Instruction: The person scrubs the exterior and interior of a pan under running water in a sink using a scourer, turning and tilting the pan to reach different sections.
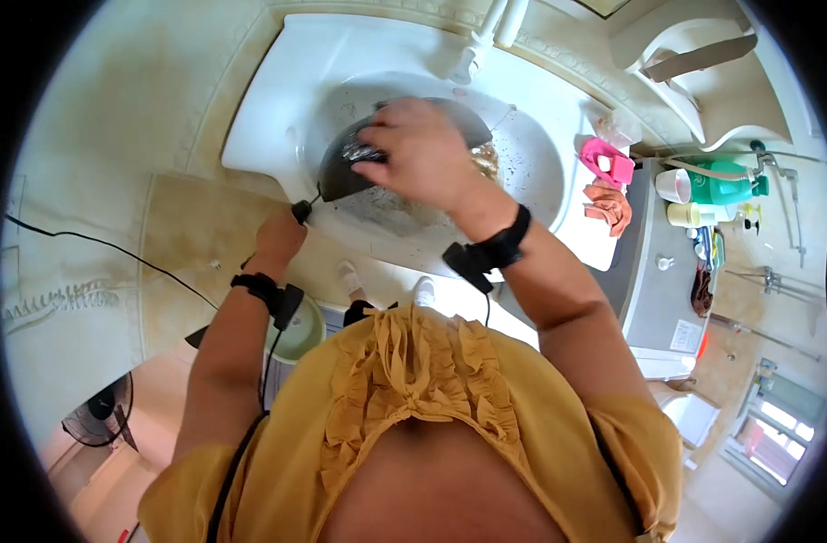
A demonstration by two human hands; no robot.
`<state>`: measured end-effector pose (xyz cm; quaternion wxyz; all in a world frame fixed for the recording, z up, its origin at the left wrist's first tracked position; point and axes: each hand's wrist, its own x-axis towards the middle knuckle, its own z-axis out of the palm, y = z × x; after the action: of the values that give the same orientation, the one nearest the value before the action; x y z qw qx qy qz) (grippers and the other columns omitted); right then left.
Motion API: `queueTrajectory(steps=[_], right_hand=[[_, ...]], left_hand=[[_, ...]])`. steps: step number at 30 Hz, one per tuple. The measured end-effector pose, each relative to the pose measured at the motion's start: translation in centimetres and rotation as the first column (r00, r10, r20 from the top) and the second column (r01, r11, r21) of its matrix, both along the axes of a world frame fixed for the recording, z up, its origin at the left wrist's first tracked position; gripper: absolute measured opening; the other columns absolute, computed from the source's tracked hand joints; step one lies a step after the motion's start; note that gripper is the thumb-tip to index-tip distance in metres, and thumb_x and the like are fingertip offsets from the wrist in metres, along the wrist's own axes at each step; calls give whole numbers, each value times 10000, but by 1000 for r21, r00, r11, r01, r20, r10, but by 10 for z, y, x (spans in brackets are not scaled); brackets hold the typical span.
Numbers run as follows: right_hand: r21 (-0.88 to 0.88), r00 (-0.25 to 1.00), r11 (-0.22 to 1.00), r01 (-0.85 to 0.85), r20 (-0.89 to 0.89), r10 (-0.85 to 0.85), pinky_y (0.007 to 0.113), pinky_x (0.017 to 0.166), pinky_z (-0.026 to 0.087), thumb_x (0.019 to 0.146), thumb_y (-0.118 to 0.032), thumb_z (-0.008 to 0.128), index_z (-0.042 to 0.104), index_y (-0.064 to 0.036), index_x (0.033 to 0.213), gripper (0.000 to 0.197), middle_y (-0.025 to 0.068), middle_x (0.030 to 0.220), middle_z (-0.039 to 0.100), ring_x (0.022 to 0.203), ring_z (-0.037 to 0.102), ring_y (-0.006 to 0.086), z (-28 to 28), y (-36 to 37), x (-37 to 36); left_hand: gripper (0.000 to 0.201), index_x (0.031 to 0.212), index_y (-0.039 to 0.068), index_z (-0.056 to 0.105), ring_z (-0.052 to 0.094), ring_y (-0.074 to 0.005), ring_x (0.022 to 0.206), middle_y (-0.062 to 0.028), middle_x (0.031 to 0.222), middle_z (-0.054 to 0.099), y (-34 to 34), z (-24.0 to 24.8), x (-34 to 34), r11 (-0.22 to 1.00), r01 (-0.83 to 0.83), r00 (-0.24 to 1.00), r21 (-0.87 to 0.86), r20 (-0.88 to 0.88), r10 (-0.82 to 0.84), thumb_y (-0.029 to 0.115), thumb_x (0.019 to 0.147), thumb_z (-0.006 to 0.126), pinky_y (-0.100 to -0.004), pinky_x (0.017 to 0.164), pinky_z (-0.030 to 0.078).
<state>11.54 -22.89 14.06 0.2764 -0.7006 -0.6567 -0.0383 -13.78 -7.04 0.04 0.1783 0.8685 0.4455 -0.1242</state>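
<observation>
A dark frying pan [341,184] is tilted inside the white washbasin [260,118], its black interior partly hidden by my right hand. My left hand [280,240] is closed around the pan's handle [302,211] at the basin's front left edge. Over the pan, my right hand [413,149] is bent with curled, slightly blurred fingers. A shiny silvery-black patch [364,150] shows between its thumb and fingers; whether it is a scrubber or wet glare, I cannot make out. Dark specks lie on the basin's inner wall, and brownish water shows beside the pan.
A white faucet [472,59] rises behind the basin. On the right ledge sit a pink soap dish [606,163] and a brown cloth [610,206]. A grey-topped washing machine [653,262] with bottles stands farther right. Below left is a pale green bucket [303,337].
</observation>
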Motion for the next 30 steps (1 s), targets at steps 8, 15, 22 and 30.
queueTrajectory(steps=[8,15,22,30], right_hand=[[-159,881,962,223,-391,-269,439,1034,446,934,-318,618,719,-56,1151,355,211,1179,671,1204,561,377,-52,-42,88],[-151,959,985,-88,256,125,428,904,507,759,-457,778,730,-112,985,415,82,1016,675,1075,614,300,3,36,-33],[-150,940,980,129,-297,-170,428,940,504,933,-337,639,702,-29,1158,387,227,1092,667,1046,633,368,-20,-6,88],[-4,975,997,-81,206,81,408,882,502,846,-347,716,738,-88,1017,311,80,1015,690,1023,611,311,3,38,14]], left_hand=[[312,1119,18,667,676,-425,936,-245,986,704,12,-4,0,998,66,995,-13,77,-65,180,856,624,-482,840,548],[296,1090,3,671,671,-431,932,-254,968,699,9,4,0,997,41,998,-58,39,-39,146,835,621,-489,826,540],[259,1032,-5,685,669,-437,923,-261,960,696,17,0,-3,994,70,994,-86,93,-62,128,830,591,-480,820,543],[256,1044,-7,682,671,-433,933,-265,964,695,14,5,6,999,8,995,-54,98,-3,133,852,586,-480,811,547]])
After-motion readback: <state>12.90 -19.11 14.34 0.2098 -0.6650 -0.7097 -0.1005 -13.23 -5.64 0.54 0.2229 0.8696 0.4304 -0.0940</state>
